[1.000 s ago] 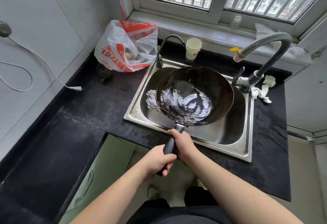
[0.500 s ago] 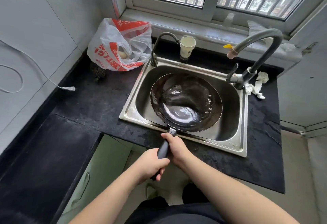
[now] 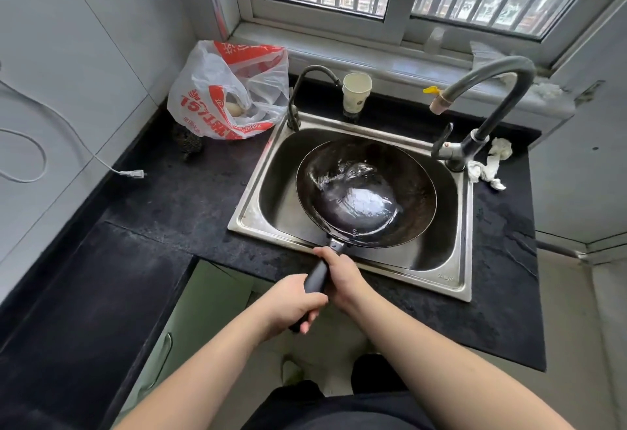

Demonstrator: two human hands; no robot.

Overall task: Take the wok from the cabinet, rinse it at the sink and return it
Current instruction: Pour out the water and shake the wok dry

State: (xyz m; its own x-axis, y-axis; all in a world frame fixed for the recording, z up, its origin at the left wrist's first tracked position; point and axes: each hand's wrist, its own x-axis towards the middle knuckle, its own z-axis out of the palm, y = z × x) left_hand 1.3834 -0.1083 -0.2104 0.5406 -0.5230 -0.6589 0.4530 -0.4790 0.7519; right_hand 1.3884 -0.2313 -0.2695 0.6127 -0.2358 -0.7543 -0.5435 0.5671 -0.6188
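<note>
A dark round wok (image 3: 407, 188) sits low inside the steel sink (image 3: 268, 192), with water sloshing across its bottom. Its black handle points toward me over the sink's front rim. My right hand (image 3: 341, 275) grips the handle near the wok. My left hand (image 3: 293, 307) grips the handle's near end, just behind the right hand. The tall grey tap (image 3: 488, 90) arches over the sink's right back corner; no water runs from it.
A red and white plastic bag (image 3: 224, 90) lies left of the sink on the black counter (image 3: 176, 198). A paper cup (image 3: 356, 91) stands behind the sink beside a small curved tap (image 3: 305, 90). A crumpled white rag (image 3: 492, 168) lies by the big tap. Green cabinet doors (image 3: 190, 321) are below.
The wok was tipped left, spilling water into the sink, then came level and lower in the basin. The water inside keeps swirling. Both hands stay on the handle.
</note>
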